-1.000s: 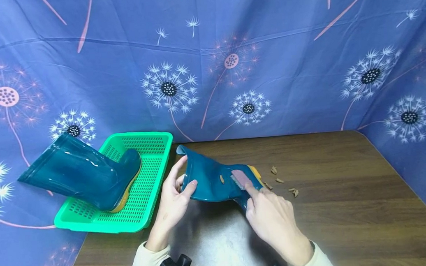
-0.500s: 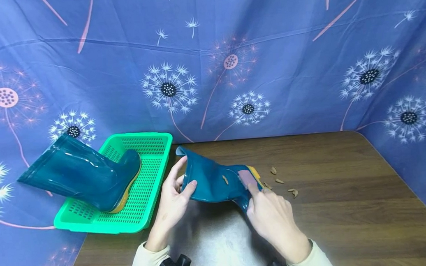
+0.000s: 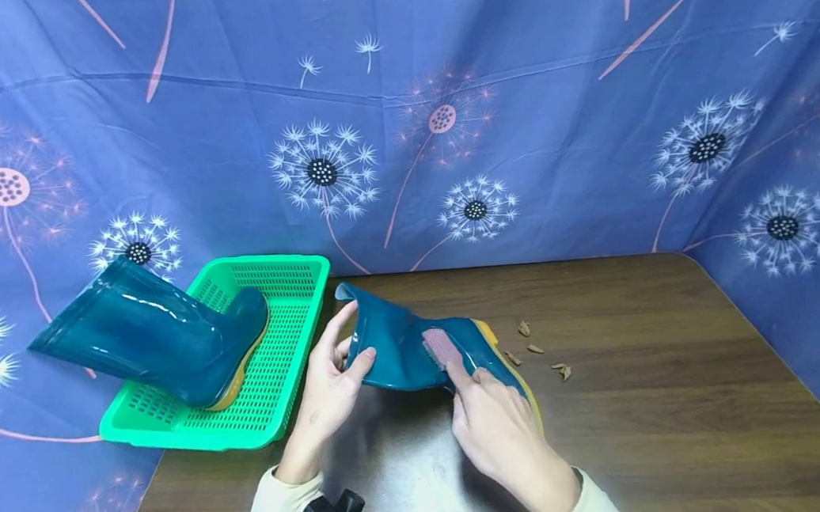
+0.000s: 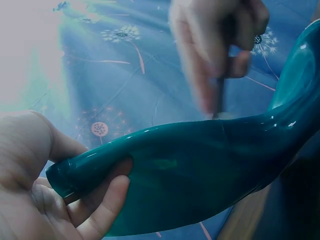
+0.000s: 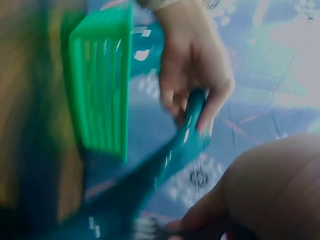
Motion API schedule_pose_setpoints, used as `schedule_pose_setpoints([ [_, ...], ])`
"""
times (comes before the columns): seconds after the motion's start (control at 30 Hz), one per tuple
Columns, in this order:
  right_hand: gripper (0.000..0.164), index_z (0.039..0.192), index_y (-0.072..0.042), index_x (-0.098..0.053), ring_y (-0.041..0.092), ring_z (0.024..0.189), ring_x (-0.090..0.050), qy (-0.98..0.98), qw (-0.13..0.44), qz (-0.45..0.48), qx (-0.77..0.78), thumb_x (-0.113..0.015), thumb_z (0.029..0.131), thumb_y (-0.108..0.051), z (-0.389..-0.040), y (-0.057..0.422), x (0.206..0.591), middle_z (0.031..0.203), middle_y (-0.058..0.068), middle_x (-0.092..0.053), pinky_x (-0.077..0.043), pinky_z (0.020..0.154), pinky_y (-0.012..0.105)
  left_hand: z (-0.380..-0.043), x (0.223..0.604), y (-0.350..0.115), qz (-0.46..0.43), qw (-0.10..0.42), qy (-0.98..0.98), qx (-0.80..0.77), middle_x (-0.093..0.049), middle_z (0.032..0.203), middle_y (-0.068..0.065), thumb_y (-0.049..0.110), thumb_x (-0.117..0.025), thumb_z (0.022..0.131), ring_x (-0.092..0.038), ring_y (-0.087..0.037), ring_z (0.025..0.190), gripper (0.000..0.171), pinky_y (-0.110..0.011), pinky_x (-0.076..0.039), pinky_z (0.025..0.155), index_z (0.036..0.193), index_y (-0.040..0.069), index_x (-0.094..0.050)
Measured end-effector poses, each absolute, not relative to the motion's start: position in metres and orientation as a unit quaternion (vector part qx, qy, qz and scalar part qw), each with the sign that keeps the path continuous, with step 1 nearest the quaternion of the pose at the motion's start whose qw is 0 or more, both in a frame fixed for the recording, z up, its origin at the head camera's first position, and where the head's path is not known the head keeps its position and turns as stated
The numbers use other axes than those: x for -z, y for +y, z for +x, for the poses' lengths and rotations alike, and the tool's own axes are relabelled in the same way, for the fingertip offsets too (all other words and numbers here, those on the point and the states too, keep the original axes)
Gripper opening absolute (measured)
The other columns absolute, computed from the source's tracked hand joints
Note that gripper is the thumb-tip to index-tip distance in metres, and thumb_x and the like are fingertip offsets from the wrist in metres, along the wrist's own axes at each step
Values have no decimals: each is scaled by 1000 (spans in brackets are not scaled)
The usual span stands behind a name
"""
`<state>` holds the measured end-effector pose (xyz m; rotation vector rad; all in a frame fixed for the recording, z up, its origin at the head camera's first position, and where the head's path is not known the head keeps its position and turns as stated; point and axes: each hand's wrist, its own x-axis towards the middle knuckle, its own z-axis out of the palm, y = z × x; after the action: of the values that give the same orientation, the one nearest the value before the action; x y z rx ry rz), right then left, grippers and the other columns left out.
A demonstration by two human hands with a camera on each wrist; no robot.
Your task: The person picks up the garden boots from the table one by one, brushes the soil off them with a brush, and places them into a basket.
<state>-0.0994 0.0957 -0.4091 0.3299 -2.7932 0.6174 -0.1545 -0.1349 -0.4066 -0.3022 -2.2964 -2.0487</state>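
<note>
A teal rubber boot point(image 3: 391, 344) with a yellow sole lies over the table, its open top toward the left. My left hand point(image 3: 333, 388) grips the rim of the shaft, thumb on the near face and fingers reaching inside, as the left wrist view also shows on the boot point(image 4: 170, 175). My right hand point(image 3: 496, 424) holds a small brush point(image 3: 442, 349) with a pinkish head, index finger laid along its back. The bristles are against the boot around the ankle. In the right wrist view the brush point(image 5: 146, 228) is blurred and partly cut off.
A matching teal boot point(image 3: 158, 329) lies slanted in a green plastic basket point(image 3: 283, 352) at the left, its shaft sticking out past the side. Several small tan scraps point(image 3: 565, 372) lie on the wooden table point(image 3: 677, 396) right of the sole. A dandelion-print cloth point(image 3: 560, 158) hangs behind.
The brush first moved right toward the sole, then back left to the ankle. A tan scrap on the boot's shaft no longer shows. The left hand keeps its grip on the rim.
</note>
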Motion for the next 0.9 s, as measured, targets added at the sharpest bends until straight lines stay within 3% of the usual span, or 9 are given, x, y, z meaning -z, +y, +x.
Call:
schedule_pose_setpoints([
  [0.1,36,129,-4,-72,43,65,-68,-969,146,58,-193,-59,95,-7,-104,107,411,89,23,-70,-55,55,54,-155,407,-135,-100,24,-744,661,-74,127,-27,-1,-58,104,-75,-11,96,69,-23,-56,70,166,15,-34],
  [0.17,35,128,-3,-71,47,65,-68,-967,160,31,-196,-58,95,-7,-108,115,411,87,25,-68,-55,56,59,-155,406,-135,-102,21,-744,660,-73,129,-27,-1,-58,105,-76,-13,100,69,-23,-58,74,166,15,-33],
  [0.3,38,136,-5,-69,30,59,-61,-953,182,78,-229,-57,100,-7,-112,116,410,83,16,-65,-51,53,44,-154,405,-136,-101,23,-744,660,-72,131,-27,0,-59,105,-77,-20,107,68,-24,-62,82,166,14,-33],
  [0.4,41,144,-9,-67,13,60,-47,-944,156,147,-251,-61,103,-7,-110,108,409,81,4,-60,-42,51,28,-154,404,-136,-100,26,-745,659,-73,128,-28,-1,-59,105,-78,-17,99,68,-23,-60,75,166,13,-33],
  [0.47,42,143,-10,-67,10,60,-42,-947,138,170,-237,-64,101,-7,-108,106,410,81,3,-58,-38,50,25,-154,405,-136,-98,24,-746,658,-73,128,-28,-1,-58,105,-77,-15,97,68,-23,-59,74,166,13,-33],
  [0.57,42,140,-8,-68,17,58,-53,-961,124,146,-201,-65,98,-6,-108,111,412,85,10,-64,-45,48,32,-155,407,-136,-96,22,-748,657,-74,125,-28,-2,-58,105,-75,-12,91,68,-23,-55,67,166,13,-33],
  [0.73,29,122,1,-66,47,64,-67,-980,120,26,-156,-56,95,-7,-112,128,410,86,27,-67,-52,52,56,-156,406,-137,-94,21,-746,659,-73,127,-29,-2,-58,105,-75,-6,94,68,-23,-59,74,166,13,-33],
  [0.8,28,121,0,-65,49,64,-67,-978,136,4,-155,-55,96,-8,-113,128,410,88,28,-68,-50,51,57,-156,406,-138,-95,21,-745,660,-73,128,-29,-1,-58,105,-75,-6,95,68,-23,-59,76,166,13,-32],
  [0.9,37,132,-5,-67,41,58,-64,-972,163,33,-168,-59,97,-9,-110,119,410,93,22,-70,-47,47,50,-156,406,-138,-94,20,-746,659,-73,126,-29,-1,-58,105,-75,-7,93,68,-23,-58,75,166,14,-33],
])
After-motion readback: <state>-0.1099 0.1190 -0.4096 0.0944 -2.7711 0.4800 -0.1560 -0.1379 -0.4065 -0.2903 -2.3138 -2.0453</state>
